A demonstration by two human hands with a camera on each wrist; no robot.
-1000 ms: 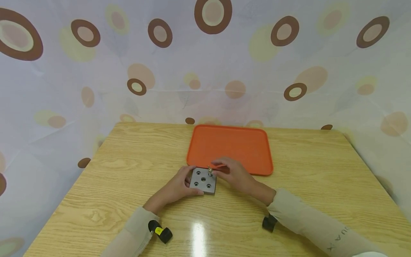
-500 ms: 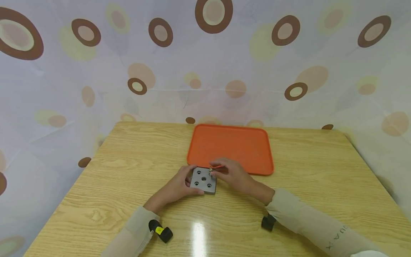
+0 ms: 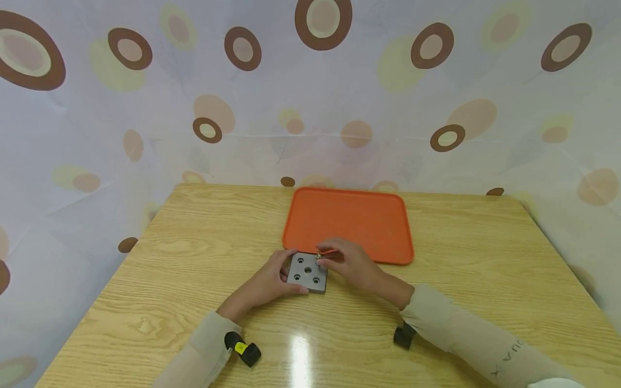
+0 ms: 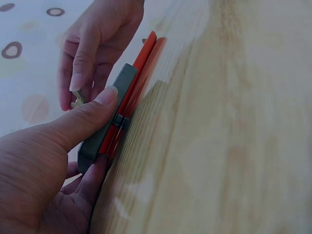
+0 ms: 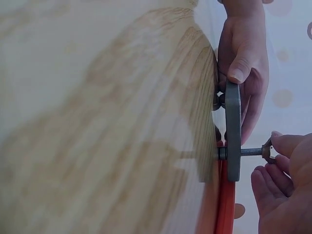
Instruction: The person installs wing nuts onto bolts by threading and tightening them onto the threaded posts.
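Note:
A square grey metal plate [image 3: 306, 271] with several round holes lies near the middle of the table, raised slightly on small dark round feet [image 5: 221, 101]. My left hand [image 3: 266, 280] grips its left side, thumb on the near edge and fingers at the far edge. At the back right corner, a threaded wing bolt [image 5: 252, 152] stands upright out of the plate. Its brass-coloured head is between the thumb and fingers of my right hand [image 3: 353, 265], which pinches it. Much of the bolt is hidden by those fingers in the head view.
An orange tray [image 3: 349, 215] lies just behind the plate, its near rim close to the plate's far edge. Wood-grain table [image 3: 218, 226] surrounds both. A patterned cloth [image 3: 310, 108] hangs at the back and sides. Each sleeve carries a black wrist camera [image 3: 242, 349].
My right fingers have shifted slightly around the bolt's head and their grip has changed, covering more of the bolt. The left hand and the plate stay put.

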